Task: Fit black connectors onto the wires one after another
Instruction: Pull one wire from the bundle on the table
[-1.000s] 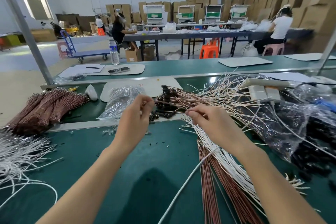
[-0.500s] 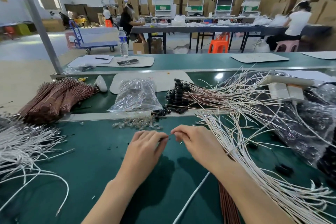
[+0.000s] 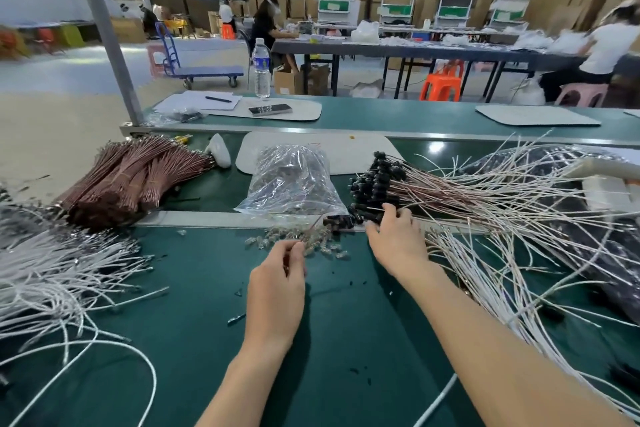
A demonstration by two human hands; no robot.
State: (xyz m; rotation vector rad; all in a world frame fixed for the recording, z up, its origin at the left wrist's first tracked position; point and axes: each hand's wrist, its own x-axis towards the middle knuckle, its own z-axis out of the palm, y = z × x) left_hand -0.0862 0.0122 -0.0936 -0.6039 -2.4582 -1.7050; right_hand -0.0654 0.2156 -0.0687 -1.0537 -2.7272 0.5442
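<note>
- Reference: I give clock directions from the middle of the head view, with 12 o'clock pointing away from me along the green bench.
- Left hand: it sits just below centre, toward 6 o'clock. The fingers are curled in and the thumb is pressed to the forefinger. I cannot tell whether anything is pinched between them. The fingertips are at the near edge of a scatter of small clear parts.
- Right hand: it sits at about 3 o'clock, close to centre. The fingers are spread and only slightly bent. Their tips rest on the loose black connectors, which lie on the metal strip across the bench, just beyond the clear parts.
- Fitted wires: these thin pinkish leads fan out toward 2 o'clock. Their black-capped ends are bunched together just beyond the right hand.
- White wires: a loose sheaf runs from 3 o'clock down to 5 o'clock, passing under the right forearm.
- Clear plastic bag: it lies at 12 o'clock, touching the metal strip. Its contents are not legible.
- Brown wire bundle: it lies at 10 o'clock, well apart from both hands.
- Second heap of white wires: it lies at 9 o'clock.
- Far side of the bench: a water bottle stands upright at 12 o'clock, with a phone lying flat just in front of it.
</note>
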